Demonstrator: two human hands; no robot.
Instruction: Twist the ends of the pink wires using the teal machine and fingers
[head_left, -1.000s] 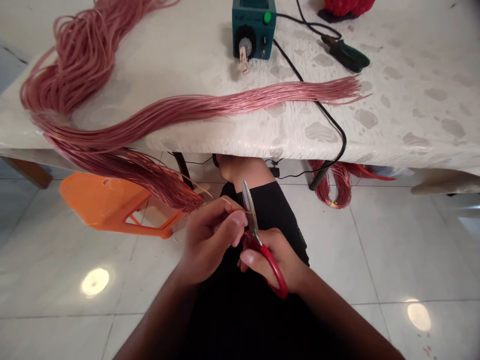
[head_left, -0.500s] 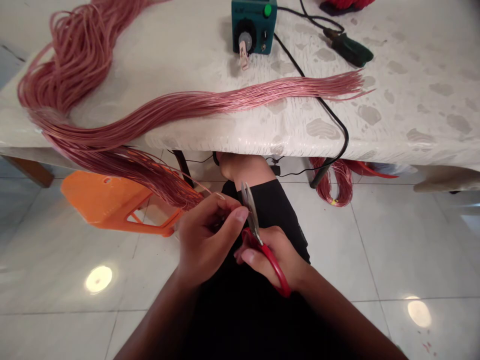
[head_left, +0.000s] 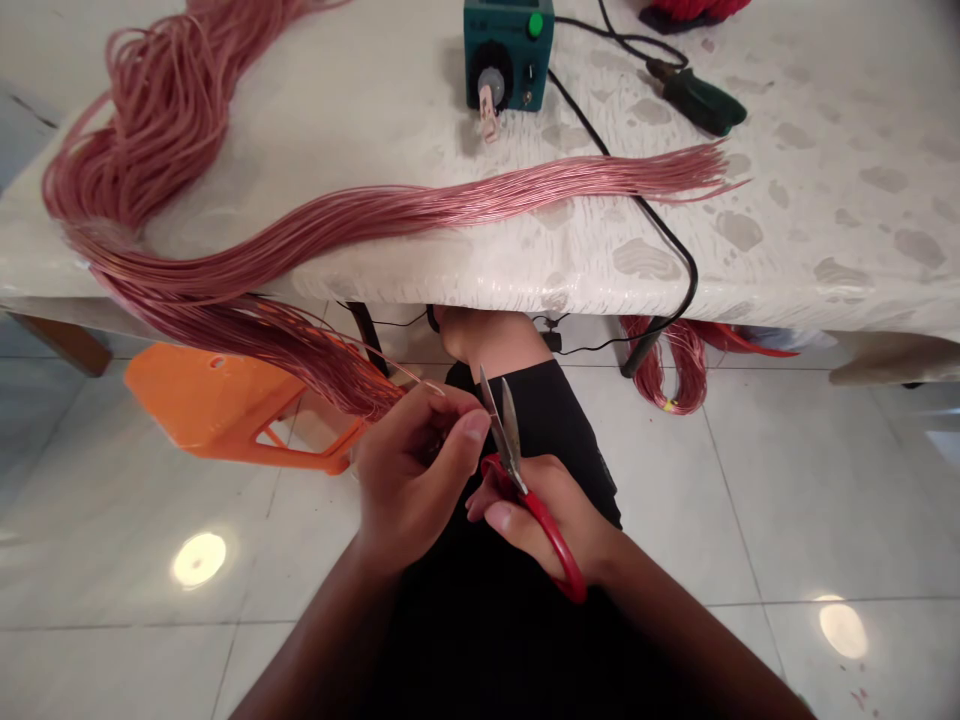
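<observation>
Over my lap, my left hand [head_left: 416, 475] pinches a thin pinkish wire [head_left: 407, 371] between thumb and forefinger, with its tip by the blades. In my right hand [head_left: 562, 505] is a pair of scissors [head_left: 513, 445] with red handles. Their blades point up and stand apart, right beside my left fingertips. A large bundle of pink wires [head_left: 315, 225] lies along the table, and part of it hangs over the front edge down to my left hand. My curled left fingers hide where the strands end.
On the patterned tablecloth [head_left: 810, 230] stand a teal control box [head_left: 517, 60] with a clip and black cable, and a green-handled tool [head_left: 705, 103]. An orange plastic stool [head_left: 187, 400] is below left. A tied wire coil [head_left: 679, 375] hangs under the table.
The scissor blades have spread wider apart. My left fingertips have shifted slightly left, still pinching the wire.
</observation>
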